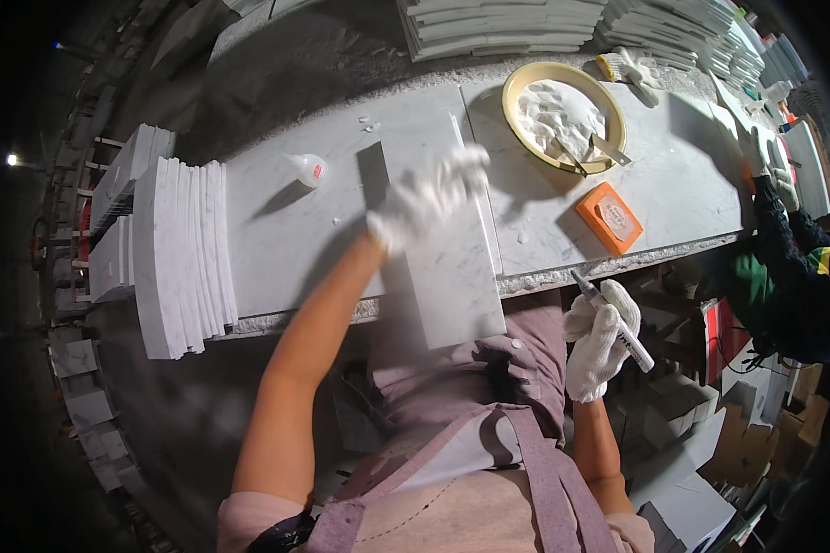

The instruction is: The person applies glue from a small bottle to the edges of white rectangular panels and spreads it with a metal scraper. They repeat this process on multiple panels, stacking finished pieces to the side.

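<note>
Two white-gloved hands: the right hand (599, 343) is closed round a marker (634, 348) that slants through the grip, one end out toward the table (281, 253), the other toward the lower right — the left hand (429, 198) blurs over a pale slab (454, 290) jutting past the table's near edge — whether its fingers grip, I cannot tell

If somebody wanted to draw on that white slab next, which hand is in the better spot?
Probably the right: the right hand holds the marker, just to the right of the white slab. The left hand is blurred over the slab, with no pen visible in it.
</note>
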Motion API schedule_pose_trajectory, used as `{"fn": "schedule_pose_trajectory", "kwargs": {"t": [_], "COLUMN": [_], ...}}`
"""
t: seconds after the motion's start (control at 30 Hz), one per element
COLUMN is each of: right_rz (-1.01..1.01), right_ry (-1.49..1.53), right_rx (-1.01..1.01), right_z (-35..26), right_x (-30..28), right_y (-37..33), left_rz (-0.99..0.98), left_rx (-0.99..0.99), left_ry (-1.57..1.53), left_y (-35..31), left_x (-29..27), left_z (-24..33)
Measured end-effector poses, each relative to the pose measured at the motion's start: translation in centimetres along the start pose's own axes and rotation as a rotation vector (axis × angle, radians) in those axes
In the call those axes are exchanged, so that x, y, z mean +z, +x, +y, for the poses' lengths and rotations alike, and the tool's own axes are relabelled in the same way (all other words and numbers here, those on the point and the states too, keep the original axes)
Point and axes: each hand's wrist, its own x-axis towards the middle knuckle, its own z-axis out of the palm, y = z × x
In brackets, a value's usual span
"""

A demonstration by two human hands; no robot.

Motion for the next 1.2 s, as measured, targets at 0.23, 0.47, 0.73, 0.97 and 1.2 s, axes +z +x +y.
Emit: {"fn": "schedule_pose_trajectory", "kwargs": {"t": [0.23, 0.47, 0.73, 0.97, 1.2], "right_rz": [0.112, -0.03, 0.023, 0.089, 0.007], "right_ry": [0.0, -0.094, 0.148, 0.158, 0.256], "right_rx": [0.052, 0.015, 0.199, 0.231, 0.279], "right_z": [-0.5, 0.8, -0.3, -0.8, -1.7], "right_x": [-2.7, -5.3, -4.8, -3.2, -4.0], "right_y": [-1.9, -2.6, -3.7, -5.6, -5.4], "left_rz": [0.076, -0.307, 0.18, 0.246, 0.353], "left_rx": [-0.007, 0.424, 0.376, 0.208, 0.179], "left_ry": [-0.419, -0.153, 0.178, 1.121, 1.04], "left_y": [2.3, -13.1, -16.1, -5.0, -1.7], "left_x": [0.9, 10.1, 10.1, 1.7, -0.6], "left_z": [-2.7, 4.2, 4.3, -2.1, -2.1]}}
